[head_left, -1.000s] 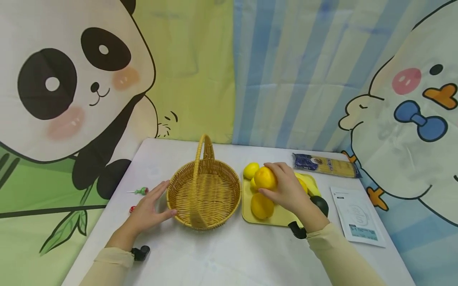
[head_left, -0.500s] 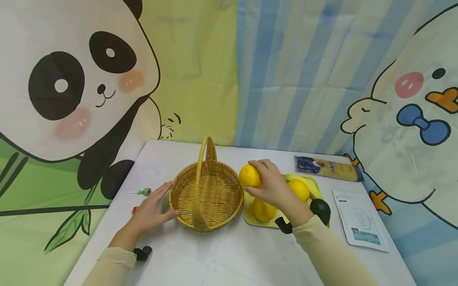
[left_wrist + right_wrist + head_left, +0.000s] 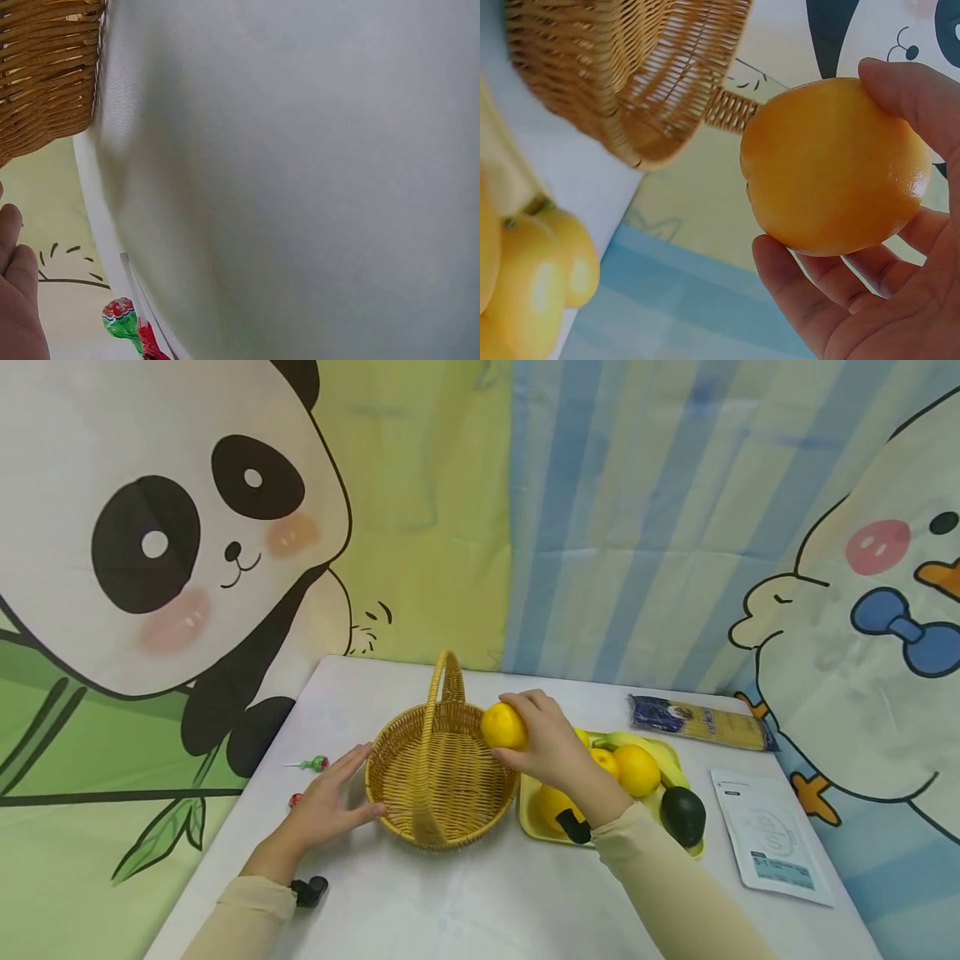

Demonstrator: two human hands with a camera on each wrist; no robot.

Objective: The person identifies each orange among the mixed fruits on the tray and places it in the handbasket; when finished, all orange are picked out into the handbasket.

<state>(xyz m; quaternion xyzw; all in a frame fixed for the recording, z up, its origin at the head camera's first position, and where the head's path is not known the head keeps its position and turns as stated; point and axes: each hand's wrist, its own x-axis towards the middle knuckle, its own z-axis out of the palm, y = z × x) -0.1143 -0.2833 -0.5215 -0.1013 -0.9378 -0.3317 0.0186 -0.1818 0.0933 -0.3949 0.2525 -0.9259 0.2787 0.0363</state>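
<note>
While the right hand [image 3: 551,739] was clamped on an orange-yellow fruit [image 3: 832,165], with thumb and fingers curled round its sides, the fruit overlapped the 2 o'clock rim of the wicker basket [image 3: 472,777] in the head view. The fruit was rounded, broad and smooth. It read as yellow in the head view and deeper orange in the right wrist view, where a glossy highlight lay toward 3 o'clock and a small notch near 9 o'clock. The basket was round and golden-brown, with one handle arching from 12 to 6 o'clock. The left hand [image 3: 322,814] was positioned between the basket's 8 and 9 o'clock, fingers extended, thumb spread apart; contact with the rim could not be confirmed.

The right hand concealed the fruit's 3 o'clock side in the head view. At the basket's 3 o'clock, the right sleeve [image 3: 660,877] covered part of the yellow tray [image 3: 529,797], and a black wrist device [image 3: 573,827] masked part of a yellow fruit [image 3: 551,802]. The left hand partly hid a red lollipop [image 3: 295,799]. In the left wrist view, the frame cut off the basket toward 10 o'clock and the left hand toward 8 o'clock. Small print on the white packet [image 3: 772,839] was illegible.
</note>
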